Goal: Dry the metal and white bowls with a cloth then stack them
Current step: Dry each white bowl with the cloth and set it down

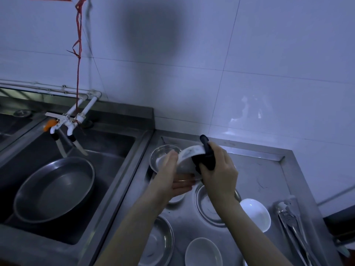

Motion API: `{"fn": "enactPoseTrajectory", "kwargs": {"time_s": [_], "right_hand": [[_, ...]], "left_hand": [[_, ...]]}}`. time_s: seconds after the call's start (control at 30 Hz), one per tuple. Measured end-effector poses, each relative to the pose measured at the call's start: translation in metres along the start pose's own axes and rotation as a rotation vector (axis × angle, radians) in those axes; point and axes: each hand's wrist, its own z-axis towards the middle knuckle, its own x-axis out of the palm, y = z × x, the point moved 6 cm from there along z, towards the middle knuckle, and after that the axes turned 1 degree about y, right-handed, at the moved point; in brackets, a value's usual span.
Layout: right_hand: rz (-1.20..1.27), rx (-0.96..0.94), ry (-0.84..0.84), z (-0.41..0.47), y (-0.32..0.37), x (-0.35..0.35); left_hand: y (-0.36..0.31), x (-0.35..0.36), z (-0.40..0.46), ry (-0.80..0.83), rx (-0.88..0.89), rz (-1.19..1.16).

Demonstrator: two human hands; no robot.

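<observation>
A white tiled wall [192, 54] is filling the upper half of the view, with a red string [78, 54] hanging down it to white plastic taps [65, 121]. Below the taps, a deep stainless steel sink [115, 150] is holding a large round metal basin [54, 189] tilted against its side. To the right, a stainless steel counter [269, 179] is carrying the dishes.

Above the counter's middle, a person is holding a white ceramic bowl [187, 160] tipped on its side. The left hand [171, 177] is supporting it from below and the left, thumb lying on the rim, fingers straight and together under the bowl. The right hand [221, 169] is gripping a dark cloth [207, 158], fingers curled round it, and pressing it against the bowl's right rim and underside.

The arms are blocking part of what lies beneath. A shallow metal bowl [163, 156] is sitting just behind the left hand. A second metal bowl [207, 206] is lying under the right forearm, a third [161, 240] beside the left forearm near the front edge. One white bowl [256, 214] is resting right of the right forearm, another [203, 252] at the bottom edge. Metal tongs [294, 227] are lying along the counter's right side.
</observation>
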Motion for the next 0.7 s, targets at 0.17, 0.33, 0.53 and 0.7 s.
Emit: {"fn": "enactPoseTrajectory", "kwargs": {"time_s": [0.17,0.33,0.53,0.7], "right_hand": [[0.081,-0.200,0.086,-0.020,0.016,0.007],[0.262,-0.209,0.270,-0.029,0.025,0.002],[0.211,-0.356,0.373,-0.034,0.046,-0.002],[0.397,0.075,0.397,-0.015,0.013,-0.013]], "left_hand": [[-0.005,-0.005,0.024,-0.060,0.014,-0.456],[-0.016,-0.021,0.027,-0.104,0.130,-0.565],[-0.023,-0.018,0.019,-0.082,0.253,-0.523],[-0.034,-0.023,0.012,0.038,0.345,-0.508]]}}
